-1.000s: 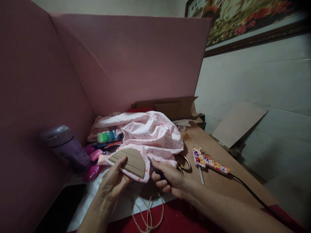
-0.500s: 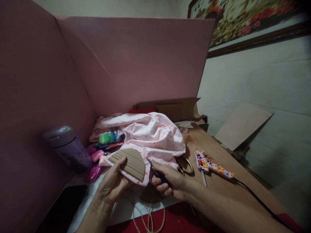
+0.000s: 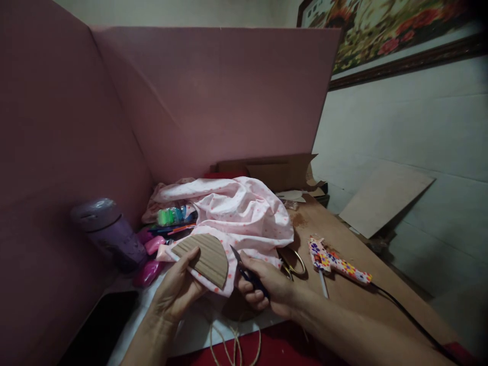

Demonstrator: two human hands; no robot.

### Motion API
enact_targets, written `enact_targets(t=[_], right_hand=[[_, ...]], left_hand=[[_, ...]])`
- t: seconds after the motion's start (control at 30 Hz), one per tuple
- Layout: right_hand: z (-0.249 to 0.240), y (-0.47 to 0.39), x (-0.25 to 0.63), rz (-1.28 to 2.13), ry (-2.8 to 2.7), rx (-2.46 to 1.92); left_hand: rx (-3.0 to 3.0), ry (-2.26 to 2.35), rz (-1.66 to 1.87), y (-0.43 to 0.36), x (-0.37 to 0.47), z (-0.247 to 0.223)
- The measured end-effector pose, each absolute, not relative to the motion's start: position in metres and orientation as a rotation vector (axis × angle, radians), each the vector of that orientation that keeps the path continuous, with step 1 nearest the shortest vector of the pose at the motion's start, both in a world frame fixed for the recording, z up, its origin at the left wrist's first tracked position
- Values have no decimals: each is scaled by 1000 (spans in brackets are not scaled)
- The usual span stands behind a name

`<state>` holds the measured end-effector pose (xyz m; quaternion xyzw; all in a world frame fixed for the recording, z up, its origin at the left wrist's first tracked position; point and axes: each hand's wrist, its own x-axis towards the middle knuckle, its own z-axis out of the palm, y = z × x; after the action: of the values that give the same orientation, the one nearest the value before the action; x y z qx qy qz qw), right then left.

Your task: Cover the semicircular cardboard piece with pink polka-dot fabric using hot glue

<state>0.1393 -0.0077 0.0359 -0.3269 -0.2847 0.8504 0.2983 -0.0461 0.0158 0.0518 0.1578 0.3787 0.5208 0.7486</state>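
Observation:
A fan-shaped piece of corrugated cardboard [image 3: 208, 259] lies against the edge of a pink spotted cloth [image 3: 244, 208]. My left hand [image 3: 177, 290] pinches the cardboard and the cloth together, thumb on top of the cardboard. My right hand [image 3: 267, 284] is closed around small dark-handled scissors [image 3: 247, 274], their tip pointing up beside the cloth, just right of the cardboard. The rest of the cloth is bunched up behind both hands. Gold-handled scissors [image 3: 297, 264] lie partly under the cloth, right of my right hand.
A flowered glue gun [image 3: 337, 262] with a black cord lies at the right. Looped twine [image 3: 234, 345] is at the front edge. On the left stand a purple bottle [image 3: 110, 234], pink objects [image 3: 148, 273] and a black flat item [image 3: 101, 325]. Cardboard [image 3: 274, 170] lies at the back.
The whole view has shifted slightly, so things appear a little further right. Both hands keep nearly the same hold on the cloth, cardboard and scissors.

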Motion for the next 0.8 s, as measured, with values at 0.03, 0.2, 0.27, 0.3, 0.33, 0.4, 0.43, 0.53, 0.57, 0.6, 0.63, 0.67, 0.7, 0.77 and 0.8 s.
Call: enact_targets(t=[0.03, 0.2, 0.27, 0.3, 0.33, 0.4, 0.43, 0.53, 0.57, 0.6, 0.63, 0.67, 0.7, 0.77, 0.8], right_hand=[[36, -8, 139, 2257, -757, -892], [35, -6, 139, 2240, -792, -856], [34, -6, 138, 2227, -810, -843], [33, -6, 138, 2214, -813, -838], [32, -6, 138, 2198, -812, -834], [30, -6, 137, 2154, -806, -838], [29, -6, 137, 2135, -806, -846], [27, -6, 135, 2093, -817, -875], [27, -6, 135, 2078, -821, -880], [26, -6, 134, 2063, -822, -886], [26, -6, 133, 2046, -820, -898], [26, -6, 132, 2033, -818, -916], [25, -7, 132, 2025, -817, -938], [25, -8, 131, 2015, -823, -986], [25, -9, 131, 2014, -827, -1001]], left_hand=[[344, 831, 1144, 15, -46, 52], [353, 846, 1132, 14, -47, 54], [357, 851, 1131, 14, -47, 54], [357, 853, 1133, 14, -47, 54], [355, 860, 1134, 14, -47, 54], [358, 874, 1135, 13, -46, 54], [365, 881, 1136, 13, -46, 54], [393, 891, 1144, 12, -46, 53], [402, 893, 1145, 13, -45, 53], [410, 900, 1145, 13, -45, 54], [418, 906, 1144, 13, -45, 54], [425, 913, 1141, 13, -44, 54], [430, 917, 1139, 13, -44, 54], [434, 923, 1139, 13, -44, 55], [436, 924, 1142, 13, -44, 55]])
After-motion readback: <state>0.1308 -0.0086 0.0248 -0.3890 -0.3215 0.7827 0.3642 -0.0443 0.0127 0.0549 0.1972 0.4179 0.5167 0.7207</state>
